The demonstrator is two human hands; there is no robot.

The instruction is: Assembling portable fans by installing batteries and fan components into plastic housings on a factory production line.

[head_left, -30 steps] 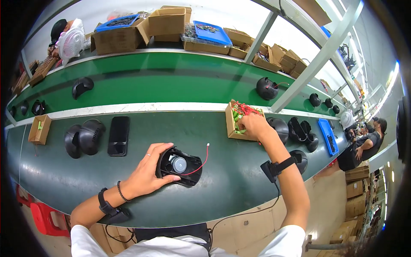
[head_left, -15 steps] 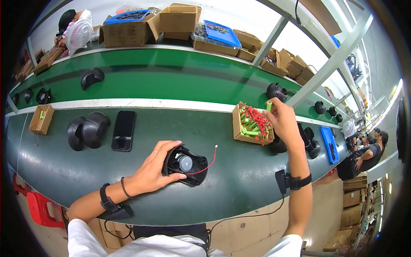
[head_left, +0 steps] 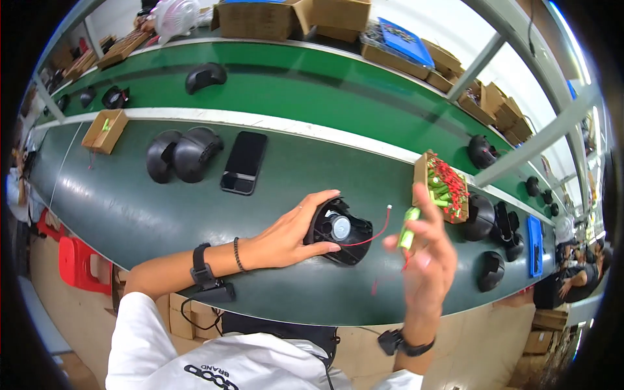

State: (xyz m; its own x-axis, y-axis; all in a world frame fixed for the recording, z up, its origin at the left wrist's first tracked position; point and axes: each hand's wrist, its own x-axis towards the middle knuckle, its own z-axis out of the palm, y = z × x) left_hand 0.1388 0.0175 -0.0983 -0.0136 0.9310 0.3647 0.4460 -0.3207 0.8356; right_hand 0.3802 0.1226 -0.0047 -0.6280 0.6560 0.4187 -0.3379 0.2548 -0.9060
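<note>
My left hand (head_left: 292, 229) is wrapped round the left side of a black plastic housing (head_left: 355, 252), which lies open side up on the bench. A round silver part (head_left: 340, 227) sits inside it. From it a thin red wire (head_left: 380, 236) with a small white plug curves out to the right. My right hand (head_left: 429, 253), somewhat blurred, pinches a green battery (head_left: 408, 229) with red leads above the bench, between the housing and a cardboard box (head_left: 421, 177). That box holds several green batteries with red wires (head_left: 448, 183).
Two black curved shells (head_left: 185, 155) and a black phone (head_left: 244, 162) lie on the left of the bench. Further left stands a small box (head_left: 104, 132). More black shells (head_left: 491, 270) and a blue tray (head_left: 535, 247) are at the right. A green belt (head_left: 279, 84) runs behind.
My right hand has moved away from the box toward the housing, carrying the green battery. My left hand keeps its hold on the housing. The whole view has turned.
</note>
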